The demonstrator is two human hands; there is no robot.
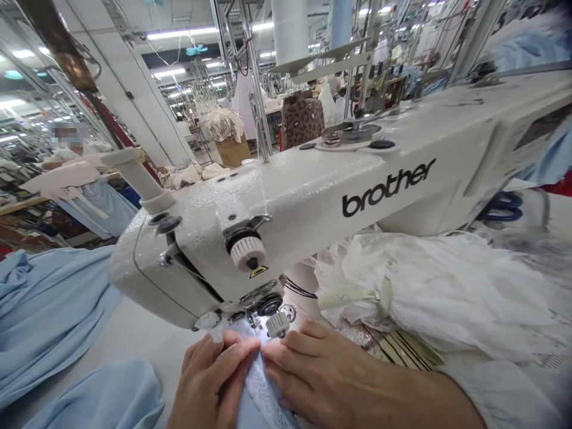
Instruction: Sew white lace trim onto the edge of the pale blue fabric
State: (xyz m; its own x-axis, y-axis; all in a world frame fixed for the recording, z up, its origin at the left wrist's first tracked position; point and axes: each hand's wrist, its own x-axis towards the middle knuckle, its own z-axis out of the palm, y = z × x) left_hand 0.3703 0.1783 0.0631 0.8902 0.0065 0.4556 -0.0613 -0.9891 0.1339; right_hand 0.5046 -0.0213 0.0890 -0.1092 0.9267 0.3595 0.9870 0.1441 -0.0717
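A white sewing machine (304, 202) marked "brother" spans the view, its small lamp lighting the needle area. Light blue fabric with a strip of white lace (264, 396) runs up toward the presser foot (255, 322). On the left side of the lace, my left hand (214, 378) pinches the fabric between thumb and fingers. My right hand (322, 375) grips the same fabric from the right, fingers curled close to the needle. Both sets of fingertips nearly meet just in front of the foot. The needle tip is hard to make out.
Light blue cloth (53, 310) lies in folds left of the machine. To the right, a heap of white lace material (429, 286) is bound with a pale green strip. Blue scissor handles (503, 205) rest behind it. Another person (67, 143) is in the left background.
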